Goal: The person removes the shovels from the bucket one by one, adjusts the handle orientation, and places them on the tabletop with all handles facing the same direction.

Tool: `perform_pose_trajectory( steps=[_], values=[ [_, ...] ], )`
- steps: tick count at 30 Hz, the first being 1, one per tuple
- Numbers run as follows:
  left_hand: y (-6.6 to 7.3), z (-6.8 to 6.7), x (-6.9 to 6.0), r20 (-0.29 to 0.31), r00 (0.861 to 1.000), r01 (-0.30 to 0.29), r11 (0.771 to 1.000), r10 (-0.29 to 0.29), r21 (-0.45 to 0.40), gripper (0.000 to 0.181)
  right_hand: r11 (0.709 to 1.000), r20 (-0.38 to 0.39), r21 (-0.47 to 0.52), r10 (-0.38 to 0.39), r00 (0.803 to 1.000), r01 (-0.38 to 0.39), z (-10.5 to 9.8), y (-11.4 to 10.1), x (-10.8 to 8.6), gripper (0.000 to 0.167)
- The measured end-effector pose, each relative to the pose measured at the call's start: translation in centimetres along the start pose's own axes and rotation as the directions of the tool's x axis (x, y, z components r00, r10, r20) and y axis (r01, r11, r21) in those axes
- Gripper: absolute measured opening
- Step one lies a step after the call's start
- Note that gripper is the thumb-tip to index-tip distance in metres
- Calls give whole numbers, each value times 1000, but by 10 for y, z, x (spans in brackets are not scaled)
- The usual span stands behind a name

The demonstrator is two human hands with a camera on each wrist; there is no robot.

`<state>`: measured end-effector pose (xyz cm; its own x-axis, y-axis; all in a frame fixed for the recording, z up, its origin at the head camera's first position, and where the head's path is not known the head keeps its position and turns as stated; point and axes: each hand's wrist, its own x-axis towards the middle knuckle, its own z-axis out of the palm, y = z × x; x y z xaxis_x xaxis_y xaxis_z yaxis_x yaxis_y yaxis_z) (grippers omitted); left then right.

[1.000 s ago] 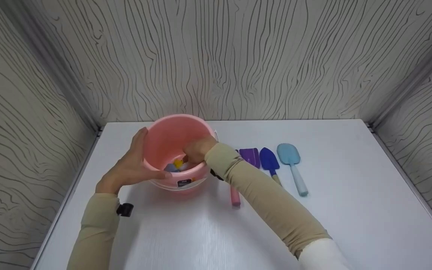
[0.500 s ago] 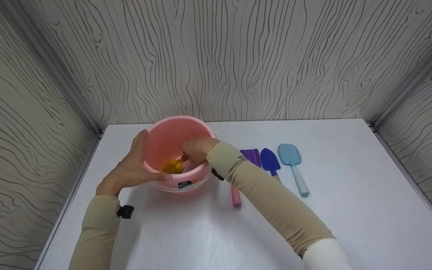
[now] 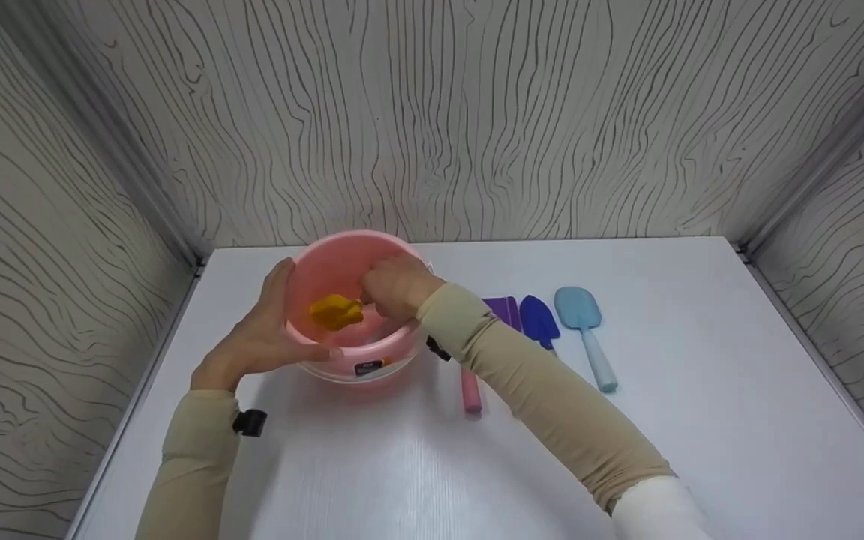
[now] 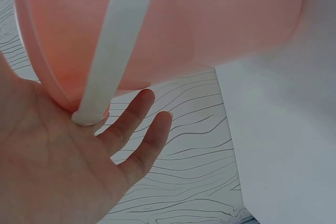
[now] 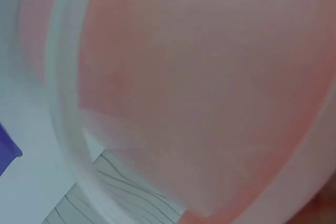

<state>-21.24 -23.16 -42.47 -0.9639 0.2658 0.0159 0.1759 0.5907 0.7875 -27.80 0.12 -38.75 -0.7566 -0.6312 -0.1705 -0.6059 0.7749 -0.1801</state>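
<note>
A pink bucket (image 3: 357,360) with a white handle stands on the white table, its mouth tilted toward me. My left hand (image 3: 252,337) holds it at the left, thumb over the front rim and fingers along the side. Two of that hand's fingers (image 4: 152,135) stick out free of the wall in the left wrist view. Reaching inside over the right rim, my right hand (image 3: 398,285) grips what looks like a yellow toy shovel (image 3: 334,311), blade pointing left. The gripped part is hidden by the fingers. The right wrist view shows mostly the bucket's outer wall (image 5: 199,77).
Right of the bucket lie several toy shovels: a purple blade (image 3: 505,309), a dark blue shovel (image 3: 538,321) and a light blue one (image 3: 586,334). A pink handle (image 3: 471,390) shows beside my right forearm. Wood-patterned panels (image 3: 432,120) enclose the table at back and sides.
My right hand has risen a little inside the bucket, and the yellow shovel has come up and left with it, now showing more fully. The left hand stays on the bucket.
</note>
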Motion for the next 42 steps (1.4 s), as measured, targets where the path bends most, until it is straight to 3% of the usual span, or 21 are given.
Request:
perform_pose_trajectory(
  steps=[7, 12, 16, 22, 29, 35, 42],
  values=[
    [-2, 0, 0, 5, 1000, 5, 1000, -5, 21, 143, 1000, -24, -27, 5, 1000, -5, -7, -4, -5, 22],
    [0, 2, -1, 10, 999, 35, 999, -36, 41, 150, 991, -131, 134, 34, 991, -16, -11, -3, -11, 15],
    [2, 2, 0, 20, 998, 57, 997, -58, 44, 151, 963, -180, 267, 76, 981, -25, -15, 0, -17, 14],
    [4, 0, -1, 26, 996, 82, 994, -84, 73, 150, 914, -171, 402, 132, 976, -53, -17, 8, -26, 22],
    [3, 1, 1, 9, 999, 50, 997, -51, 51, 145, 853, -146, 520, 129, 981, -35, -22, 19, -35, 55],
    [1, 2, 2, 0, 1000, 24, 1000, -24, 6, 143, 850, -148, 526, 118, 982, -23, -29, 26, -47, 50],
    [-2, 0, 1, -5, 1000, -6, 1000, 6, -18, 143, 880, -271, 473, 96, 958, 45, -32, 40, -67, 26]
  ],
)
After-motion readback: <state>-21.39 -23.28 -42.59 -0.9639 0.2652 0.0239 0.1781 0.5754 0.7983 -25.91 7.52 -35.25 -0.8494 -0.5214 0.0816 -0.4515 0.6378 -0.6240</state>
